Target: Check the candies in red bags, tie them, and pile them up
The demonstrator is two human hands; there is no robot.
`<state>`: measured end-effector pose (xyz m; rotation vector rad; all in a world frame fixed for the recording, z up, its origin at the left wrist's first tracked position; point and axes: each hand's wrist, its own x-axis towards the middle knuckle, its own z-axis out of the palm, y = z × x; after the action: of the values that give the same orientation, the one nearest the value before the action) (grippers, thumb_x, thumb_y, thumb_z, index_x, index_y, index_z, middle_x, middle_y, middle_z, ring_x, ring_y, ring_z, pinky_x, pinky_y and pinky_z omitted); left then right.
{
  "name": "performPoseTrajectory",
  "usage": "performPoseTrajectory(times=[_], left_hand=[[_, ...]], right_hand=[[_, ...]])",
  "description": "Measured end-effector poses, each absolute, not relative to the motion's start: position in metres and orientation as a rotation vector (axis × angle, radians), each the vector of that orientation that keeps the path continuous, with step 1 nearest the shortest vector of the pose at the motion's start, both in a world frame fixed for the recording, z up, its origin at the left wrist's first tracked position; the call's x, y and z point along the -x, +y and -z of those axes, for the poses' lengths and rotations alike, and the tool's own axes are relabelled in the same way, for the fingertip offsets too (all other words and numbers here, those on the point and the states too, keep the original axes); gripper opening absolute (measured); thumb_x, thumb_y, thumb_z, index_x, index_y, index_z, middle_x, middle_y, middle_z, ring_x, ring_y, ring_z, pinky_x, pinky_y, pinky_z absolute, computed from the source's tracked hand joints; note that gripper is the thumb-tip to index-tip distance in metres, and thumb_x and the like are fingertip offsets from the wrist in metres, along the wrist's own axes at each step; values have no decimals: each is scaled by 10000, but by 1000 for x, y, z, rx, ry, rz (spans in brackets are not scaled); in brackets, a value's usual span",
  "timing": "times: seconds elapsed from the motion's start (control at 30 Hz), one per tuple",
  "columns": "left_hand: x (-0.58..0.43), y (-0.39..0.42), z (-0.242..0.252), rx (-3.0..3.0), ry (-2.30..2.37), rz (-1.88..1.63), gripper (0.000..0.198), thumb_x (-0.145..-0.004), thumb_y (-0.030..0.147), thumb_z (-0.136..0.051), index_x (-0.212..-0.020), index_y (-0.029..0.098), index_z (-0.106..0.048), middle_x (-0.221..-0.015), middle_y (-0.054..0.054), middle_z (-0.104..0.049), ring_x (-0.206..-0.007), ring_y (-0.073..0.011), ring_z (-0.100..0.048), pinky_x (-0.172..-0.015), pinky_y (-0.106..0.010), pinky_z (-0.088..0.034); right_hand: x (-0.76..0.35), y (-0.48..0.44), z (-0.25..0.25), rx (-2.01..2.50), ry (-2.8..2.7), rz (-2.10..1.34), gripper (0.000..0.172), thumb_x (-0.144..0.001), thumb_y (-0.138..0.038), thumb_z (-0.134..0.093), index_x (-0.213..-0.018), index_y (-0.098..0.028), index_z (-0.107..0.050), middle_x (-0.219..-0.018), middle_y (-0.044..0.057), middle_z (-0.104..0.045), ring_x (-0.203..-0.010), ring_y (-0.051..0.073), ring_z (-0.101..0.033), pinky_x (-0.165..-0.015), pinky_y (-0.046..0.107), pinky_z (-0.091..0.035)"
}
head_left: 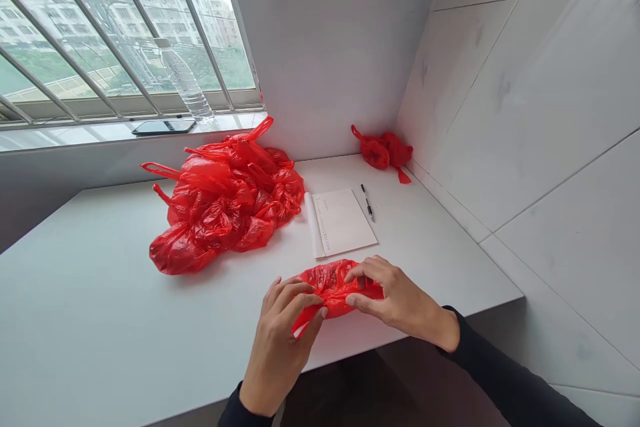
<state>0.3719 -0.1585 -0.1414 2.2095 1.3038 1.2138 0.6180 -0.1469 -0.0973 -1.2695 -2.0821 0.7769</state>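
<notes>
A crumpled red plastic bag (330, 280) lies near the front edge of the white table, bunched into a long shape. My left hand (285, 327) grips its left end, with the thumb and fingers closing on the thin film and a loop of the bag showing below the fingers. From the right, my right hand (387, 290) holds the other end between curved fingers and thumb. Part of the bag is hidden under both hands.
A large heap of red plastic bags (230, 200) sits at the table's back left. Behind my hands lie a notepad (345, 220) and a pen (367, 203). Smaller red bags (383, 150) rest in the far corner. A water bottle (186, 83) and a phone (164, 127) occupy the windowsill.
</notes>
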Motion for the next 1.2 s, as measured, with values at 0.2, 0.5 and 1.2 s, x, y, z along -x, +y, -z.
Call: performPoseTrajectory(times=[0.2, 0.5, 1.2], left_hand=[[-355, -165, 143, -2053, 1472, -1394, 94, -997, 289, -626, -913, 287, -669, -933, 7, -755, -961, -220, -702, -1096, -466, -464], [-371, -173, 135, -2129, 1335, -1260, 299, -954, 345, -705, -1246, 287, -683, -1230, -40, -749, -1211, -258, -651, -1133, -466, -461], [-357, -216, 168, -1574, 1684, -1444, 218, -1049, 353, -575, -1113, 172, -677, -1069, -60, -755, -976, -202, -731, -876, -400, -598]], right_hand=[[-636, -148, 93, 1408, -1967, -676, 193, -1045, -371, -547, -923, -258, -645, -924, 36, -691, -875, 229, -620, -771, 365, -492], [-629, -157, 87, 1321, -2057, -643, 311, -1001, -480, -671, -1231, -271, -661, -1188, 41, -722, -1149, 253, -641, -1004, 400, -500], [-664, -181, 112, 1584, -1782, -708, 305, -1013, -548, -580, -1113, -266, -639, -1117, 45, -736, -1091, 234, -702, -906, 321, -535]])
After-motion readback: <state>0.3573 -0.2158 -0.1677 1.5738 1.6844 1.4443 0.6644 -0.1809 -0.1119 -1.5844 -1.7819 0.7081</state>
